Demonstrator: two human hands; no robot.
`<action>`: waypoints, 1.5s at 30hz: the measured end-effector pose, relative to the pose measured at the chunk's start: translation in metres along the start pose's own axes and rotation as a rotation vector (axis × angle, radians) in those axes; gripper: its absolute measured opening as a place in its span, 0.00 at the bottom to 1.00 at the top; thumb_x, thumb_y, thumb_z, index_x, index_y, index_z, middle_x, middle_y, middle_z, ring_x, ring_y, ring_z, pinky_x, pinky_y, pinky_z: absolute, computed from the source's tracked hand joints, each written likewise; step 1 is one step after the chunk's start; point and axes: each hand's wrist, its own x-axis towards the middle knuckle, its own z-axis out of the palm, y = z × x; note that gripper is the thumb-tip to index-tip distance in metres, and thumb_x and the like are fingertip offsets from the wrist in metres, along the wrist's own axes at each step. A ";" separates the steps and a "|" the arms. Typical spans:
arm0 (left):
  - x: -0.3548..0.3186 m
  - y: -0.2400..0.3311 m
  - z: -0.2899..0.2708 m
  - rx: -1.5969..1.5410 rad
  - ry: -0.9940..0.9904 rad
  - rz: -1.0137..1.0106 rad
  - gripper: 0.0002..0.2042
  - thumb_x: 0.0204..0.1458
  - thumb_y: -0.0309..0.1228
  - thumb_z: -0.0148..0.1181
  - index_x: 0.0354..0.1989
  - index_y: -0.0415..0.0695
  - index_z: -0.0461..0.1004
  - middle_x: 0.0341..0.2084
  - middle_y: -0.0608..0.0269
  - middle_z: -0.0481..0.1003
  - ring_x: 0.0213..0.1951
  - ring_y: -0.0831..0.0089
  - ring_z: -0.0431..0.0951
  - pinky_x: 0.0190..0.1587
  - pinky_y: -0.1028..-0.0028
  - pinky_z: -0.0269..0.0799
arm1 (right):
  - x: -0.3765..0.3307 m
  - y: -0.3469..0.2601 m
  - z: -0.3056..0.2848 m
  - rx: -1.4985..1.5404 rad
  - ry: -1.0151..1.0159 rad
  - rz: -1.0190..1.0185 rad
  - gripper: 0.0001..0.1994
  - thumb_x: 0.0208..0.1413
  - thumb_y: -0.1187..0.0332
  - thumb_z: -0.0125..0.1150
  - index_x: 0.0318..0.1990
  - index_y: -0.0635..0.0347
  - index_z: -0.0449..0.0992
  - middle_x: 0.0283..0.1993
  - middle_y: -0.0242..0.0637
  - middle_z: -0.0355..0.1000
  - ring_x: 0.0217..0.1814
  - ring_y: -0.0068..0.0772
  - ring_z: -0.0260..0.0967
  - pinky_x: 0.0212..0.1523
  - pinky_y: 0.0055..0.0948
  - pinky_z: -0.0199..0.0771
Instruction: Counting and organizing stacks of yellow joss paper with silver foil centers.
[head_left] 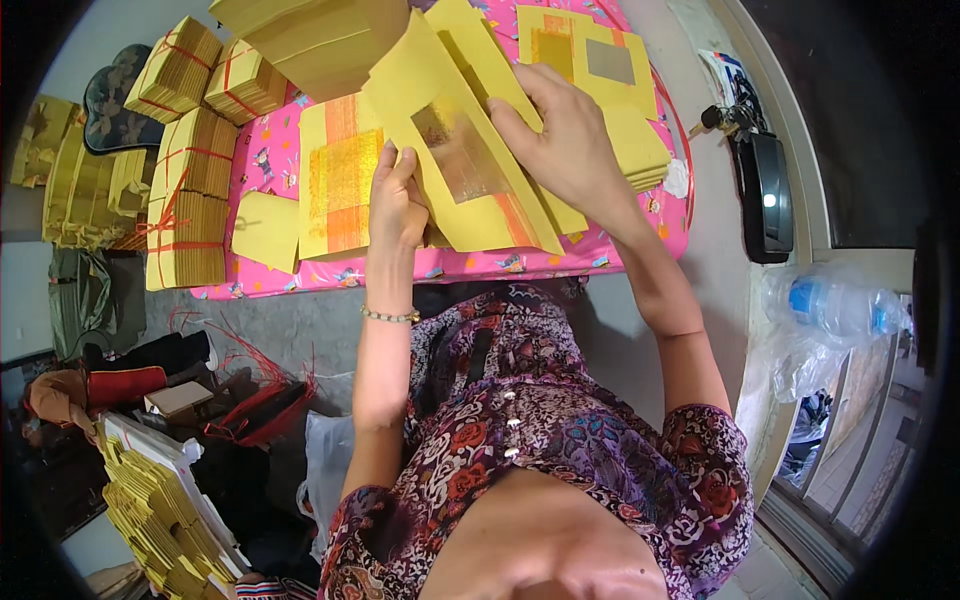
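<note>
A yellow sheet of joss paper (480, 215) with a silver foil square and an orange stripe stands tilted above the table. My left hand (400, 205) pinches its left edge, thumb up. At its right side, my right hand (572, 135) is closed around yellow paper, thumb along the near face; how many sheets it grips I cannot tell. Another joss paper sheet (345, 180) with a gold foil square and orange bands lies flat beside my left hand. Beyond my right hand lie more sheets with a gold (553, 55) and a silver square (610, 62).
Red-tied bundles of yellow paper (190, 150) are stacked at the table's left. A tall yellow stack (320, 45) stands at the back. The pink patterned tablecloth (265, 165) shows between them. More yellow paper (160, 510) sits low at left; a plastic-wrapped bottle pack (835, 305) is at right.
</note>
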 end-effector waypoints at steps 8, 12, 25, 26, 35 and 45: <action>0.001 0.014 0.002 -0.036 -0.112 0.138 0.14 0.58 0.25 0.46 0.53 0.44 0.62 0.46 0.63 0.72 0.46 0.73 0.75 0.49 0.71 0.74 | 0.000 -0.002 -0.013 0.135 0.157 -0.176 0.14 0.49 0.67 0.56 0.40 0.68 0.69 0.37 0.49 0.67 0.41 0.54 0.66 0.41 0.39 0.67; 0.004 0.022 -0.010 -0.070 -0.140 0.297 0.15 0.57 0.23 0.48 0.53 0.45 0.63 0.46 0.64 0.72 0.46 0.75 0.74 0.48 0.74 0.74 | 0.005 -0.007 -0.032 0.122 0.190 -0.281 0.11 0.52 0.69 0.56 0.40 0.67 0.70 0.35 0.41 0.69 0.36 0.40 0.69 0.38 0.31 0.68; -0.005 0.064 -0.006 -0.104 -0.173 0.451 0.17 0.56 0.23 0.49 0.54 0.49 0.62 0.49 0.67 0.70 0.50 0.74 0.71 0.51 0.73 0.71 | 0.012 0.049 -0.075 0.372 0.816 -0.145 0.08 0.62 0.70 0.49 0.43 0.65 0.69 0.34 0.27 0.67 0.34 0.15 0.59 0.35 0.17 0.61; -0.005 0.063 -0.005 -0.095 -0.211 0.444 0.17 0.56 0.23 0.49 0.54 0.48 0.62 0.50 0.66 0.69 0.50 0.73 0.71 0.52 0.73 0.71 | 0.013 0.058 -0.074 0.327 0.774 -0.116 0.08 0.62 0.70 0.48 0.44 0.65 0.69 0.36 0.27 0.68 0.35 0.15 0.60 0.37 0.17 0.61; 0.006 0.051 0.032 0.073 -0.223 0.459 0.13 0.56 0.25 0.52 0.50 0.43 0.65 0.44 0.65 0.71 0.45 0.77 0.72 0.49 0.76 0.69 | 0.007 0.055 -0.011 0.791 0.194 0.018 0.12 0.62 0.68 0.48 0.49 0.63 0.68 0.42 0.28 0.70 0.43 0.16 0.63 0.45 0.19 0.64; 0.010 0.044 0.031 0.130 -0.162 0.483 0.10 0.56 0.26 0.53 0.45 0.41 0.69 0.40 0.67 0.72 0.44 0.79 0.70 0.50 0.76 0.65 | -0.016 0.054 0.020 0.869 -0.055 0.081 0.15 0.64 0.68 0.39 0.52 0.65 0.66 0.40 0.27 0.67 0.41 0.15 0.60 0.43 0.18 0.61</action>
